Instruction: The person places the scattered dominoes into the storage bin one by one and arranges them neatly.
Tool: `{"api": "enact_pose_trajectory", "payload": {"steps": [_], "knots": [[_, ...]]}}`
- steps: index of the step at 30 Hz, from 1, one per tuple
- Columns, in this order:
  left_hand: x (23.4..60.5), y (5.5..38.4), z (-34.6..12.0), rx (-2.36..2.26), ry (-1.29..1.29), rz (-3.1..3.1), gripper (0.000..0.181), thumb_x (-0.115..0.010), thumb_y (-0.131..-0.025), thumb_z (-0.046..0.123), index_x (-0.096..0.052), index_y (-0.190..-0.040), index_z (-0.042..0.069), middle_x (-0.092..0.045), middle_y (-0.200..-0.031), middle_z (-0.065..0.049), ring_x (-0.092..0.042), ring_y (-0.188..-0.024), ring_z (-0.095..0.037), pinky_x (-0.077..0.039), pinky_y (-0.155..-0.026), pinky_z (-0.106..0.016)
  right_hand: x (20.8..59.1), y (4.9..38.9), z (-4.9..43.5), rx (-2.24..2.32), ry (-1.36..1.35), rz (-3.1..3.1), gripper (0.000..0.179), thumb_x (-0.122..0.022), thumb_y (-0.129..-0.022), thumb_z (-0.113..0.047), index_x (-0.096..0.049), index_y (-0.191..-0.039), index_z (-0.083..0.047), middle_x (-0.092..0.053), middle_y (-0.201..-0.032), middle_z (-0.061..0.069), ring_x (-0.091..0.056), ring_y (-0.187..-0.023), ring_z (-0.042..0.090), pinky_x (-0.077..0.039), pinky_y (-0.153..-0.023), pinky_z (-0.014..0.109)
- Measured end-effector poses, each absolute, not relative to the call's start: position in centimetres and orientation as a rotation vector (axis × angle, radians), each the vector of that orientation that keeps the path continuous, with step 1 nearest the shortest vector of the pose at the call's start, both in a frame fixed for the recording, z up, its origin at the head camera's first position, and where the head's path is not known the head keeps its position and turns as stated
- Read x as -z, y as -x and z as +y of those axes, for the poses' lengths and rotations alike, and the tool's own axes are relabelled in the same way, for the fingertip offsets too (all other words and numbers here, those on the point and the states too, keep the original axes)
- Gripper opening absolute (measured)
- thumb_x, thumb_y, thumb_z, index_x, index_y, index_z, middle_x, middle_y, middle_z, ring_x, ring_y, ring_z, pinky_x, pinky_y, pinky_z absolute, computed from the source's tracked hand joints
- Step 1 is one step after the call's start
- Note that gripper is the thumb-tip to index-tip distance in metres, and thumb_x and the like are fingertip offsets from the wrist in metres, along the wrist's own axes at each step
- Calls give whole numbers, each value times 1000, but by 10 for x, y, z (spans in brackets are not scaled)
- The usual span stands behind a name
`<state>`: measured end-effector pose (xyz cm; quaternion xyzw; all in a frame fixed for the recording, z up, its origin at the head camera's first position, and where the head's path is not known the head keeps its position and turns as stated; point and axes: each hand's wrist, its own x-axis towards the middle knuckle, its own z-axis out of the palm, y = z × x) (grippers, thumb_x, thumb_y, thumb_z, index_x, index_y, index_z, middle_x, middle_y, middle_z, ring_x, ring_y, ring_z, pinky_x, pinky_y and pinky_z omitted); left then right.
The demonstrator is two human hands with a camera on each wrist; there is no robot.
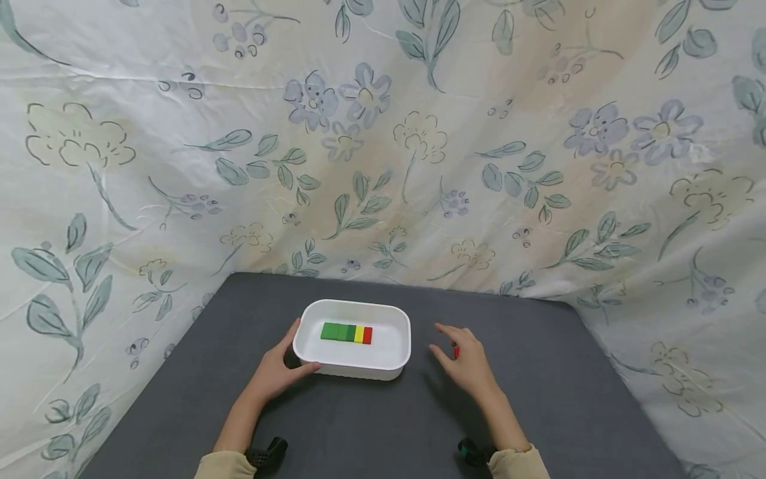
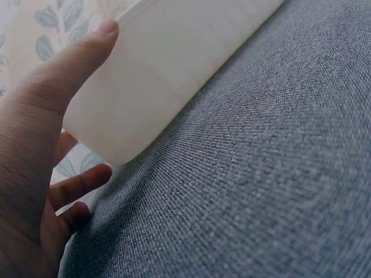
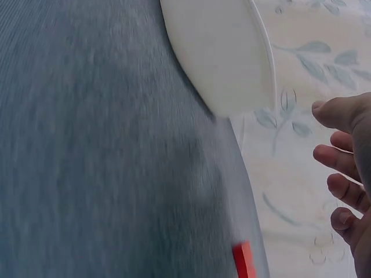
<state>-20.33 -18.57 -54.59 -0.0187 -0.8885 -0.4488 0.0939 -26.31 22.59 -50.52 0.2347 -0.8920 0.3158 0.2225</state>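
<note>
A white plastic container [image 1: 365,371] with rounded corners sits on the dark table. On its floor lies a short row of coloured blocks [image 1: 346,332], green at the left, then yellow, then red. My left hand [image 1: 276,371] grips the container's near left corner, thumb along the front wall and fingers at the left side; in the left wrist view the thumb presses near the rim. To the right of the container hovers my right hand [image 1: 469,362], fingers spread and nothing between them. A red piece [image 3: 244,260] lies on the table below it, mostly hidden by the hand in the head view.
The dark grey cloth-covered table [image 1: 371,432] reaches back to a hanging floral sheet [image 1: 371,166], which also closes off both sides. Black wrist straps [image 1: 267,454] show beside the light sleeves.
</note>
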Motion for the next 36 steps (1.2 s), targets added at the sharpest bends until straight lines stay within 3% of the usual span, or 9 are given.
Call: {"api": "enact_pose_trajectory", "payload": {"steps": [3, 8, 13, 17, 25, 36], "knots": [[546, 203, -186, 1317, 53, -2642, 118, -89, -84, 50, -20, -171, 11, -29, -173, -17, -29, -158, -43, -27, -122, -71, 509, 264, 238, -896, -618, -2454, 47, -88, -89, -15, -74, -133, -6, -69, -92, 8, -54, -79, 28, -40, -61, 27], [546, 203, -186, 1325, 42, -2643, 119, -89, -83, 52, -20, -171, 13, -28, -173, -16, -28, -159, -43, -27, -122, -71, 515, 263, 258, -927, -555, -2458, 47, -87, -90, -11, -72, -134, -4, -75, -116, 15, -57, -82, 30, -42, -62, 28], [548, 203, -185, 1348, 45, -2632, 119, -90, -82, 51, -20, -171, 14, -29, -173, -15, -28, -159, -42, -26, -122, -71, 525, 262, 277, -923, -496, -2444, 48, -86, -89, -9, -71, -135, -3, -74, -113, 15, -51, -79, 26, -35, -61, 28], [548, 204, -185, 1351, 45, -2629, 119, -90, -82, 51, -20, -171, 14, -29, -173, -15, -28, -159, -42, -26, -122, -71, 533, 262, 290, -923, -439, -2462, 49, -84, -89, -8, -70, -136, -3, -69, -101, 16, -47, -79, 22, -32, -61, 28], [548, 204, -185, 1342, 35, -2639, 119, -90, -82, 52, -20, -171, 15, -29, -173, -14, -28, -159, -42, -26, -122, -71, 546, 267, 306, -969, -361, -2579, 55, -82, -90, -9, -65, -142, 0, -58, -88, 11, -48, -81, 23, -35, -65, 33], [548, 204, -185, 1335, 26, -2644, 120, -89, -82, 54, -19, -172, 16, -29, -174, -14, -27, -159, -43, -24, -123, -71, 555, 271, 312, -948, -291, -2747, 55, -79, -92, -16, -65, -144, -5, -61, -97, 11, -48, -83, 21, -38, -71, 37]]}}
